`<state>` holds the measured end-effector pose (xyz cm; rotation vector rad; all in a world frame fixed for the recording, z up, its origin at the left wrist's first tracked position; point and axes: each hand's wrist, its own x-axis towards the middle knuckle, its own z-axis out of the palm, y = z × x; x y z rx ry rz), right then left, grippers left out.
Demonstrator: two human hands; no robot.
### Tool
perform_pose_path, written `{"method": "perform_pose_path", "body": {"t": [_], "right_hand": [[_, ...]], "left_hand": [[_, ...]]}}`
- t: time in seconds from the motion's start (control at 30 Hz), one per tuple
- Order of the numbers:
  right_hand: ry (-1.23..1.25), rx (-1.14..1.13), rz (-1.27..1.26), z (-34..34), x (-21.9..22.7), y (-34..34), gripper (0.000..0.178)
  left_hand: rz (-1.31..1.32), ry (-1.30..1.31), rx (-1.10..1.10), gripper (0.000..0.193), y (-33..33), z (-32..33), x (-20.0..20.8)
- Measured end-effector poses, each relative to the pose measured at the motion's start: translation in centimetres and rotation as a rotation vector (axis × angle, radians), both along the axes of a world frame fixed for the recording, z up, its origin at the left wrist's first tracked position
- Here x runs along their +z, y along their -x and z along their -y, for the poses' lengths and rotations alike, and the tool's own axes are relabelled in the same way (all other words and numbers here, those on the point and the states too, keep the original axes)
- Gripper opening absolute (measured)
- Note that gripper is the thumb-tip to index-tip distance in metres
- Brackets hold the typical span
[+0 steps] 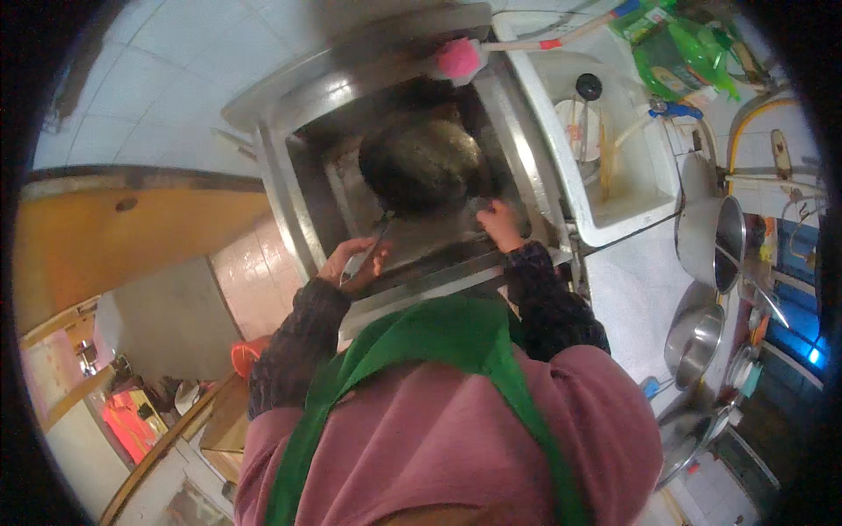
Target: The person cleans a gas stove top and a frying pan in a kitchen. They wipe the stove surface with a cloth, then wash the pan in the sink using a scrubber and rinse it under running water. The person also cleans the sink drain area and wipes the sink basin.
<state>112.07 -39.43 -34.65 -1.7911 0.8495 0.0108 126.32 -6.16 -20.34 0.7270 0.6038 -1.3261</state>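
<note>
A dark, round wok (419,162) sits inside a deep metal basin (309,235) in front of me. My left hand (355,263) is closed around a thin, light-coloured tool (362,256), whose narrow end points up toward the wok's near left rim. The tool's exact kind is too blurred to tell. On the near right side of the wok, my right hand (502,226) has its fingers curled together close to the rim. Whatever lies between those fingers is hidden or too small to make out.
A bright pink item (458,59) rests on the basin's far edge. To the right stands a white sink (645,210) with chopsticks (605,162) inside and green plastic packaging (680,57) behind. Metal pots (695,342) line the counter's right side. An orange container (248,355) is at lower left.
</note>
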Motion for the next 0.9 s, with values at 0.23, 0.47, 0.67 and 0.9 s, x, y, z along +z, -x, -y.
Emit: {"method": "perform_pose_path", "body": {"t": [0.23, 0.47, 0.67, 0.9], "right_hand": [[0.020, 0.283, -0.218, 0.4, 3.9, -0.2, 0.052], [0.135, 0.667, -0.185, 7.4, 17.2, -1.8, 0.047], [-0.734, -0.446, 0.538, 27.1, 21.2, -1.7, 0.049], [-1.290, -0.623, 1.185, 39.9, 16.7, -7.8, 0.048]], "left_hand": [[-0.592, 0.673, 0.229, 0.042, 1.1, 5.4, -1.1], [-0.124, 0.099, 0.064, 0.019, 0.5, 8.5, 7.9], [0.377, -0.306, -0.348, 0.013, 4.4, 9.0, 15.2], [0.425, -0.553, -0.317, 0.016, 5.9, 9.8, 19.8]]}}
